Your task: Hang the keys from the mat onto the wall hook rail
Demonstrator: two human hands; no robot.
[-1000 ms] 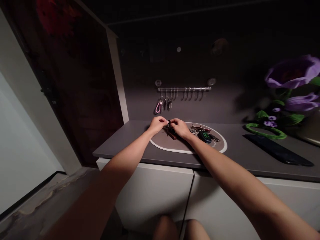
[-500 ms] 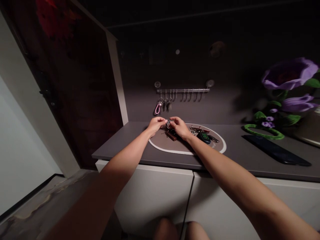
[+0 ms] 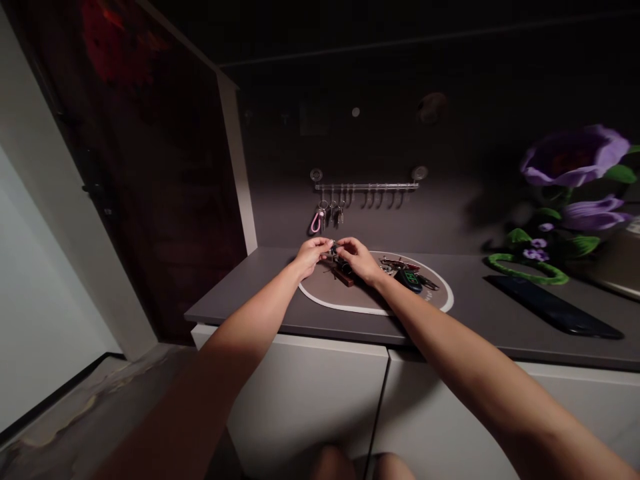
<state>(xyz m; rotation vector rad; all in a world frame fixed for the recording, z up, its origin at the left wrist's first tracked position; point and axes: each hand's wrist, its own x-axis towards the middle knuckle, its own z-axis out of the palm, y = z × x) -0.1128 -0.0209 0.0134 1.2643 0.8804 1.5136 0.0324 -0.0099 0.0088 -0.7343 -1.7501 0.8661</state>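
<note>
Dim grey wall fills the upper half of the frame, with a dark red door at the left and purple flowers at the right. Across the middle runs a grey counter, and near its centre lies an oval mat with a pale rim. From where I'm standing, both hands are over the back left part of that mat. Left hand has thumb and fingers drawn together in a pinch, and right hand is curled the same way just beside it, fingertips nearly meeting; between them they grip a small metallic piece, too small and shadowed for me to name. Just below it a brown bar rests on the mat. Near the right wrist sit a dark fob with green markings and some loose metal bits. Above, on the wall, a clear rail carries keys and a pink loop at its left end. With something that tiny, I'd say steady one side in a firm pinch and let the other fingertips do the fine work, wrists low and close to the mat, so a slip drops it there. More light would help; shadow hides the grip.
</note>
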